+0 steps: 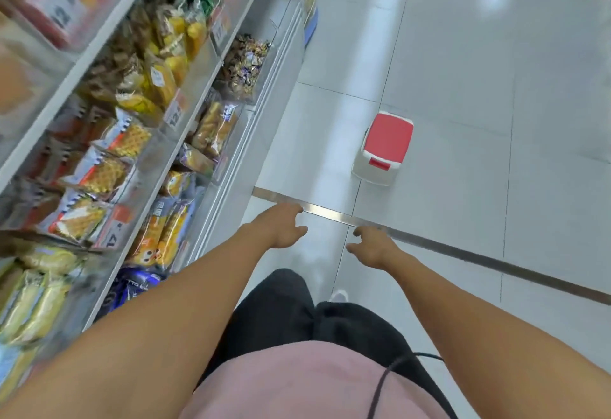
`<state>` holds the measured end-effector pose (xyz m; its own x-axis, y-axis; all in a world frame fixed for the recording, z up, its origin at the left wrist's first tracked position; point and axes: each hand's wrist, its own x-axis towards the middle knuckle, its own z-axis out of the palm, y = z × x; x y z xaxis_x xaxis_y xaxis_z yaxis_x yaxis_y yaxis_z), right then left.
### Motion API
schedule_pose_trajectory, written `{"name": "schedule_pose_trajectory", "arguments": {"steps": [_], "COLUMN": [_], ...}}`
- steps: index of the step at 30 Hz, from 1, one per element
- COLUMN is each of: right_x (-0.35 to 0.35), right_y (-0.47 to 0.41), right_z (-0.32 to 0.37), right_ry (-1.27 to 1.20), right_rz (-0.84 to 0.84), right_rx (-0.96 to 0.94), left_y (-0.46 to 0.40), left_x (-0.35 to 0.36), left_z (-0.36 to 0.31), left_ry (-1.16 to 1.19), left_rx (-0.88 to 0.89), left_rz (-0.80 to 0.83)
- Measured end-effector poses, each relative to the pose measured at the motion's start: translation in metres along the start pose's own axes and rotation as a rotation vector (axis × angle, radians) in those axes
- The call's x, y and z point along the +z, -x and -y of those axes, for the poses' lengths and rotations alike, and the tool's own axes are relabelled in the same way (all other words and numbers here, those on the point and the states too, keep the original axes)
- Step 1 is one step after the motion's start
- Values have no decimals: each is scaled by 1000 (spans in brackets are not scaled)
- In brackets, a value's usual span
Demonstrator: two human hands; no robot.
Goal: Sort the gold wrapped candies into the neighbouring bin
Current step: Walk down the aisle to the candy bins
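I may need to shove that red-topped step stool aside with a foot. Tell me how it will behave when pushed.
The step stool looks like moulded plastic, so it is probably light for its size. It stands on glossy floor tiles, so it would likely slide rather than grip. Its base looks wider than its top, so tipping seems unlikely under a low push.

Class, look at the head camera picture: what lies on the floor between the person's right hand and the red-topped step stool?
In the head view, only bare floor tile and a metal floor strip lie between the right hand and the stool.
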<state>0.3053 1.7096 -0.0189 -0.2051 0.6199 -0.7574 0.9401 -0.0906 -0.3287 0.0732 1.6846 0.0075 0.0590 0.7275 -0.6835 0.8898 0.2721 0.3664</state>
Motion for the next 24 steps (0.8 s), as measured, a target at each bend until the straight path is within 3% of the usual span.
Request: {"name": "schedule_pose_trajectory", "arguments": {"steps": [5, 16, 24], "right_x": [-107, -296, -379], "right_y": [-99, -276, -405], "right_z": [41, 155, 220], "right_ry": [103, 165, 270], "right_rz": [7, 15, 91], "right_rx": [-48, -110, -179], "left_y": [-91, -272, -367], "left_x": [-87, -253, -337], "left_z": [0, 22, 40], "left_ry": [111, 195, 267], "left_rx": [-49, -106, -231], "left_rz": [-71, -26, -50]}}
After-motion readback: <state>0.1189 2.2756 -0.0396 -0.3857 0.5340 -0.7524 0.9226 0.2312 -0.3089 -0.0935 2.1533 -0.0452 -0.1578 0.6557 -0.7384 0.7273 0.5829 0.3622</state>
